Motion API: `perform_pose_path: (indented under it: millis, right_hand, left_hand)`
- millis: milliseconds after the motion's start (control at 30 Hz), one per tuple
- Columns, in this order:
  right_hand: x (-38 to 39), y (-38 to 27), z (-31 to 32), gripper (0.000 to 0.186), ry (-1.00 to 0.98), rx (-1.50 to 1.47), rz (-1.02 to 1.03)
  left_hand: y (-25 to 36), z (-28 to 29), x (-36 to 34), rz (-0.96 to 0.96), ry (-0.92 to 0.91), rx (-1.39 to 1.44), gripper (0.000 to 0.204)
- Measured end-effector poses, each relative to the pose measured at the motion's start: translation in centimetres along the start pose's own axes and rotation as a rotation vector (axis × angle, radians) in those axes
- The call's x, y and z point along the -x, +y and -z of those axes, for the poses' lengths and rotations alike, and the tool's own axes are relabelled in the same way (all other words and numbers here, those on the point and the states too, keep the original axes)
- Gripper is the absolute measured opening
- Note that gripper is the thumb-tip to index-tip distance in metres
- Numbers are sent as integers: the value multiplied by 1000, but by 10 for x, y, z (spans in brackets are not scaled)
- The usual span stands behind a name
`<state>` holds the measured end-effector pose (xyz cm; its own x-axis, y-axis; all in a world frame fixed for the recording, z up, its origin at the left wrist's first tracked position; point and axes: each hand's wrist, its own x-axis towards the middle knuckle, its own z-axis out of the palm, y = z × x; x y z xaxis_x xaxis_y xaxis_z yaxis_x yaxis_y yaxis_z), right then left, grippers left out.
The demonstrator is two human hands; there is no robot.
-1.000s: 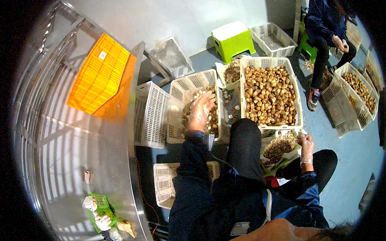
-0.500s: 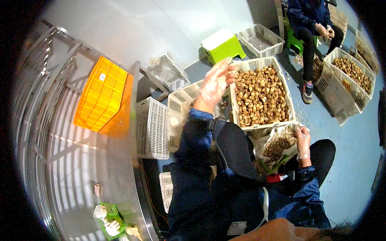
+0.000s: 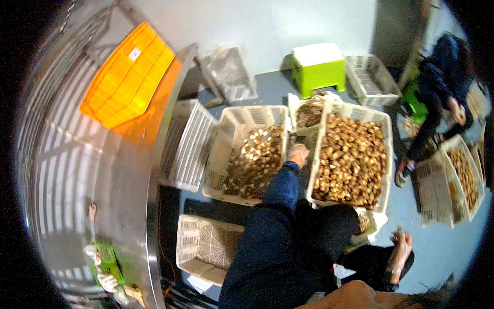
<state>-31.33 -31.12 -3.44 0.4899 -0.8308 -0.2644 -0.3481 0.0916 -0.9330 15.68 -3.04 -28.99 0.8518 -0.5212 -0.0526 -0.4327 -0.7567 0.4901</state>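
My left hand point(image 3: 298, 153), in a thin clear glove, reaches over the gap between two white crates; blur hides its finger positions. On its right stands a white crate point(image 3: 389, 154) full of small brown-and-cream mushrooms point(image 3: 350, 159). The white crate point(image 3: 218, 154) on its left has similar, paler pieces point(image 3: 254, 165) across the bottom. My right hand point(image 3: 401, 251), also gloved, is by my right knee, its fingers curled round something small and dark that I cannot make out. Close by, a white bag point(image 3: 378, 221) with brown scraps is partly hidden by my leg.
A metal table point(image 3: 128, 180) on the left bears an orange crate point(image 3: 128, 77) and a small green basket point(image 3: 107, 260). Beyond the crates stands a green stool point(image 3: 319, 72). Another person point(image 3: 445, 87) sits at the right by a crate of mushrooms point(image 3: 461, 175). An open white crate point(image 3: 211, 242) lies near my left side.
My left hand has come down from above the full crate's left edge into the gap. My right hand has moved away from the bag of scraps. The view has turned leftward, showing more of the left crate.
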Motion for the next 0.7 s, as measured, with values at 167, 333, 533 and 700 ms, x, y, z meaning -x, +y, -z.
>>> perform_pose_path:
  millis: [167,333,533,700]
  right_hand:
    - [-67,43,5,18,-95,30,-25]
    - [-56,25,16,17,113,58,-98]
    - [-12,14,28,19,156,133,-99]
    - [2,35,87,20,245,1,-142]
  left_hand:
    - [-147,-51,-15,287,62,-452,34]
    - [-88,-94,-19,293,-366,-429,26]
    - [-49,-57,-34,216,-624,-575,39]
    - [-109,-60,-65,398,-241,-471,65]
